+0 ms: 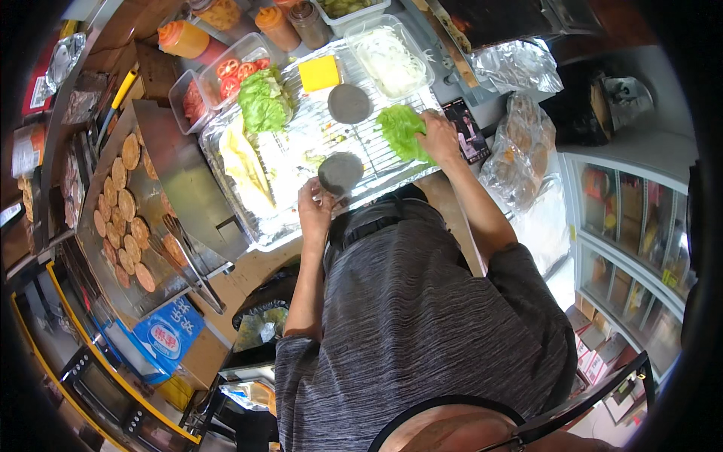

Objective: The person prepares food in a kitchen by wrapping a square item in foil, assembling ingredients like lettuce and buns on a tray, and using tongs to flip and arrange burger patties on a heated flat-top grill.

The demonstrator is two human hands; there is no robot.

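My left hand (315, 208) is at the near edge of the wire rack, its fingers closed at the rim of a dark grey round bun half (340, 173). My right hand (439, 137) grips a green lettuce leaf (402, 133) over the right side of the rack. A second dark bun half (349, 104) lies farther back on the foil-lined tray with a rack (308, 217). Behind it sits a stack of yellow cheese slices (319, 73). More lettuce (264, 101) is piled at the left of the tray, beside a pale crumpled sheet (243, 161) that I cannot identify.
Tubs of sliced tomato (237, 76) and shredded white vegetable (390, 56) border the tray, with squeeze bottles (183, 39) behind. Left is a metal griddle (169, 186) with several patties (127, 204) and tongs (189, 263). Right are a phone (466, 130) and bagged buns (519, 150).
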